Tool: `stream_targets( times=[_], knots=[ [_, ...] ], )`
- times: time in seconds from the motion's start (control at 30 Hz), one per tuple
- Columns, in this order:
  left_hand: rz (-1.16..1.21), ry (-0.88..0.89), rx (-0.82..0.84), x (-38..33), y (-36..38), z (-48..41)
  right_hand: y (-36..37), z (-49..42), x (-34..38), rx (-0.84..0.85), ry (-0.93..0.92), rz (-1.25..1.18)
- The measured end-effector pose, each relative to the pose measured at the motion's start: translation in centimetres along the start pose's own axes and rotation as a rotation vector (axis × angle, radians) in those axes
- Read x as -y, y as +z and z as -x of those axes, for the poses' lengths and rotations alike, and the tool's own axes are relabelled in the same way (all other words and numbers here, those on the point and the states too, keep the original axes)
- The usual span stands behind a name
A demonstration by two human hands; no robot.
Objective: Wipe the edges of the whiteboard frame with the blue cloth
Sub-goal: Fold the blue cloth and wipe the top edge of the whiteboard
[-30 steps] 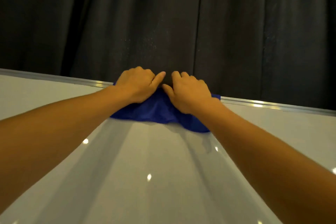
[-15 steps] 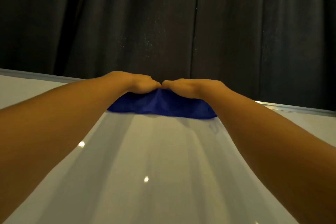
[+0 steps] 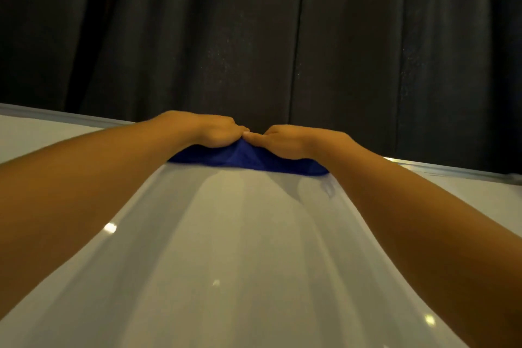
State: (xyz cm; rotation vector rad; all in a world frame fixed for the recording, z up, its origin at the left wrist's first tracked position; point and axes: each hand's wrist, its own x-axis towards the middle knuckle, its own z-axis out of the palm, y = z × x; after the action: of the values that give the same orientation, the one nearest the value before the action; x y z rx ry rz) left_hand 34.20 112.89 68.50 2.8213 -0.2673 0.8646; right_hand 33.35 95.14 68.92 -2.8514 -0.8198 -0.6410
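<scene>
The blue cloth is draped over the top edge of the whiteboard, at the middle of the view. My left hand and my right hand lie side by side on top of it, thumbs touching, fingers curled over the far side of the edge. The fingertips are hidden behind the board. The silver frame shows to the right of my arms and the same frame to the left. The glossy white board surface fills the lower half.
A dark pleated curtain hangs right behind the board's top edge. Small light reflections dot the board surface. Both forearms reach up across the board from the lower corners.
Both hands have rolled forward over the top edge, so the fingers seen earlier are now hidden behind it. The cloth's lower hem has risen and lies flatter along the frame.
</scene>
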Motion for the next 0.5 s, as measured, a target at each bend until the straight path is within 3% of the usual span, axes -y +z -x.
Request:
stream_targets(
  times=[0.1, 0.2, 0.27, 0.4, 0.43, 0.5],
  knots=[
    [0.059, 0.000, 0.008, 0.1, -0.2, 0.0, 0.7, 0.0, -0.4, -0.190, -0.083, 0.118],
    [-0.057, 0.014, -0.234, 0.2, 0.9, 0.5, 1.8, 0.2, -1.4, -0.415, -0.215, 0.383],
    [-0.112, 0.045, -0.273, -0.2, 1.2, 0.6, 1.7, 0.1, -1.7, -0.398, -0.213, 0.355],
    [0.081, -0.016, -0.026, -1.4, -0.9, 0.5, 0.1, 0.7, -1.6, -0.276, -0.148, 0.195],
    [0.076, -0.009, -0.097, -1.7, -1.3, 0.5, -0.4, 1.0, -1.7, -0.309, -0.116, 0.197],
    [-0.078, 0.050, -0.473, -2.2, -1.0, 1.2, -0.5, 2.1, -2.1, -0.582, -0.099, 0.330]
  ],
)
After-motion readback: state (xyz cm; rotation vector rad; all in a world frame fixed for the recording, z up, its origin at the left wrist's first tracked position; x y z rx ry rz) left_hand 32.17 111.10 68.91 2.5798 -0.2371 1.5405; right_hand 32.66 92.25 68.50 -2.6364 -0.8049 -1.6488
